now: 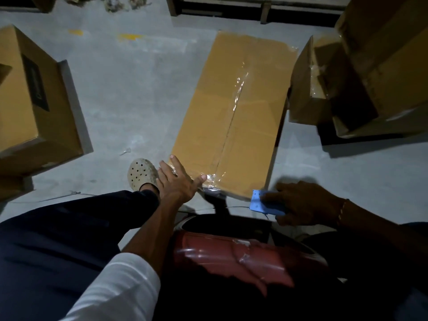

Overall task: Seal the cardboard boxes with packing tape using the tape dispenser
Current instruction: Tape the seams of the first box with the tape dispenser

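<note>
1. One long, flat brown cardboard box (234, 117) lies on the grey concrete floor (129, 93), its centre seam covered by a strip of clear packing tape (234, 98) running from the far end to the near edge
2. The left hand (178, 179) rests on the near left corner of this box with fingers straight and spread, the thumb pressing the tape end at the near edge
3. The right hand (301, 202) sits just off the near right corner of the box, fingers curled round a blue tape dispenser (264, 203) that touches that corner; the picture is blurred there
4. Left of the box, a foot in a beige perforated clog (141, 173) stands on the floor beside the left hand
5. Well left of the box stands another brown cardboard carton (27, 100); just right of it is a stack of brown cartons (361, 72)
6. Nearer than the box is a glossy red rounded object (231, 256) with scraps of tape stuck on it
</note>
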`<action>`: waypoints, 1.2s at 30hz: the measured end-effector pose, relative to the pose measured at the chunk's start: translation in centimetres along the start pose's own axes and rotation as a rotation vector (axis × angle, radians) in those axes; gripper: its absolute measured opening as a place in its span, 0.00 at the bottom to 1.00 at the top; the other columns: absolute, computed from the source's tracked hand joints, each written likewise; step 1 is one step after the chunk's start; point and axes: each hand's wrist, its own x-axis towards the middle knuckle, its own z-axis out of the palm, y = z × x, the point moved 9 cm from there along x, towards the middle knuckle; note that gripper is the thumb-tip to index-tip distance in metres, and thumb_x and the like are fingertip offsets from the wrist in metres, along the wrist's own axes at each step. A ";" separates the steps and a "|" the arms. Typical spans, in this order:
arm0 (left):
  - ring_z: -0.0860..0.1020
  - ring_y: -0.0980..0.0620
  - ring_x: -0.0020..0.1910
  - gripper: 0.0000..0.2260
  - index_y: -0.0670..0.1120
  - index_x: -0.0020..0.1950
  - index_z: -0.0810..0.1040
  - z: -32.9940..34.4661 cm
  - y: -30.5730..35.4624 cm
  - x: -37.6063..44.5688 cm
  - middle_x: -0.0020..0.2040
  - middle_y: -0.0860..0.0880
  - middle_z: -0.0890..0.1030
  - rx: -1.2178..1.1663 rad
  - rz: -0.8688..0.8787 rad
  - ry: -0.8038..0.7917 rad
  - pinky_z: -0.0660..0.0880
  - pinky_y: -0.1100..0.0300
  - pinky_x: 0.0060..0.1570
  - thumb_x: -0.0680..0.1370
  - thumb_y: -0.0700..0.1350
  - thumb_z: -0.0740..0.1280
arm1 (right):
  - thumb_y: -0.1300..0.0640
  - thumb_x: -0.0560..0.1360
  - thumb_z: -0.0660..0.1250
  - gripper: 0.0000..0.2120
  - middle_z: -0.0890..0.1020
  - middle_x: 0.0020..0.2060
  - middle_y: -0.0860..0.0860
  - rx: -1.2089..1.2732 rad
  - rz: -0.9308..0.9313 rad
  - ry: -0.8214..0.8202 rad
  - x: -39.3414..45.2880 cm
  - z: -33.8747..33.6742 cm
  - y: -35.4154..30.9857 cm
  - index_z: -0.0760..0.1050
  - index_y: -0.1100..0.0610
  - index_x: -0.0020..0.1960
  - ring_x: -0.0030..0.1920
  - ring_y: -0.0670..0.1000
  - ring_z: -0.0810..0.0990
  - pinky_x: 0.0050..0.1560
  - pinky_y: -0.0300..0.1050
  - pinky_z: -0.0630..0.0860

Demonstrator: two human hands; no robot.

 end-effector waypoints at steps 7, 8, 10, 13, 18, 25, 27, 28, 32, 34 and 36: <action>0.36 0.35 0.79 0.53 0.48 0.79 0.29 0.2 -0.2 0.4 0.78 0.35 0.32 0.016 -0.011 -0.018 0.40 0.40 0.77 0.72 0.77 0.53 | 0.38 0.74 0.65 0.28 0.75 0.59 0.51 0.035 0.033 0.022 -0.7 0.4 0.7 0.65 0.40 0.72 0.57 0.55 0.77 0.47 0.43 0.65; 0.36 0.35 0.79 0.53 0.47 0.78 0.28 0.2 -0.2 0.4 0.78 0.35 0.32 0.022 -0.011 -0.019 0.40 0.40 0.77 0.72 0.77 0.53 | 0.38 0.74 0.65 0.26 0.75 0.58 0.50 0.053 0.039 0.026 -1.0 0.5 0.9 0.65 0.40 0.70 0.56 0.55 0.78 0.47 0.44 0.67; 0.35 0.35 0.79 0.53 0.48 0.78 0.28 0.2 -0.2 0.2 0.78 0.35 0.32 0.031 -0.017 -0.028 0.40 0.39 0.77 0.71 0.77 0.52 | 0.38 0.73 0.66 0.25 0.75 0.56 0.50 0.066 0.048 0.047 -1.2 0.4 0.9 0.67 0.40 0.68 0.55 0.55 0.78 0.49 0.46 0.70; 0.34 0.35 0.78 0.52 0.48 0.77 0.26 0.0 -0.1 0.0 0.77 0.34 0.30 0.045 -0.021 -0.057 0.39 0.38 0.77 0.72 0.77 0.53 | 0.38 0.73 0.66 0.25 0.76 0.57 0.50 0.048 0.044 0.062 -1.1 -0.1 0.6 0.68 0.41 0.68 0.56 0.54 0.78 0.49 0.45 0.70; 0.34 0.35 0.78 0.52 0.46 0.78 0.27 -0.4 0.2 -0.6 0.77 0.34 0.31 0.084 -0.039 -0.066 0.38 0.38 0.76 0.72 0.77 0.51 | 0.38 0.74 0.67 0.25 0.78 0.58 0.52 0.014 0.049 0.058 -0.7 -0.6 0.6 0.69 0.43 0.68 0.57 0.55 0.79 0.52 0.46 0.72; 0.30 0.36 0.77 0.50 0.45 0.80 0.32 1.6 8.5 -2.9 0.77 0.36 0.28 0.400 0.289 -0.005 0.38 0.35 0.75 0.74 0.77 0.48 | 0.37 0.75 0.65 0.27 0.74 0.60 0.51 -0.027 0.073 0.053 -1.4 0.8 1.0 0.65 0.41 0.71 0.56 0.56 0.78 0.49 0.47 0.70; 0.28 0.38 0.77 0.52 0.46 0.79 0.30 2.9 8.1 -2.4 0.76 0.38 0.26 0.401 0.270 -0.060 0.39 0.34 0.75 0.71 0.80 0.47 | 0.37 0.75 0.65 0.30 0.72 0.63 0.51 0.010 0.080 0.035 -1.6 1.3 1.4 0.61 0.40 0.73 0.57 0.57 0.78 0.52 0.49 0.72; 0.28 0.39 0.77 0.53 0.48 0.79 0.30 3.1 7.7 -2.1 0.76 0.39 0.25 0.403 0.255 -0.075 0.40 0.33 0.75 0.70 0.81 0.45 | 0.37 0.75 0.65 0.31 0.71 0.64 0.51 0.039 0.078 0.023 -1.8 1.6 1.5 0.59 0.40 0.75 0.58 0.57 0.78 0.53 0.49 0.72; 0.27 0.42 0.76 0.53 0.50 0.79 0.30 3.1 7.0 -1.7 0.76 0.42 0.24 0.406 0.254 -0.083 0.39 0.31 0.74 0.67 0.82 0.43 | 0.37 0.76 0.64 0.35 0.70 0.64 0.52 0.081 0.052 0.018 -2.7 2.1 1.9 0.53 0.40 0.78 0.57 0.57 0.78 0.50 0.47 0.71; 0.27 0.42 0.76 0.53 0.51 0.79 0.30 3.3 7.0 -1.7 0.76 0.42 0.24 0.402 0.256 -0.087 0.39 0.31 0.74 0.67 0.82 0.43 | 0.37 0.76 0.63 0.35 0.69 0.63 0.52 0.102 0.037 0.012 -3.0 2.2 2.0 0.52 0.41 0.78 0.56 0.56 0.77 0.49 0.47 0.70; 0.26 0.42 0.76 0.53 0.51 0.79 0.30 3.4 7.0 -1.7 0.76 0.42 0.24 0.403 0.261 -0.077 0.38 0.31 0.73 0.67 0.83 0.43 | 0.37 0.77 0.63 0.35 0.69 0.63 0.52 0.121 0.028 -0.007 -3.2 2.4 2.2 0.52 0.41 0.78 0.57 0.56 0.77 0.49 0.46 0.69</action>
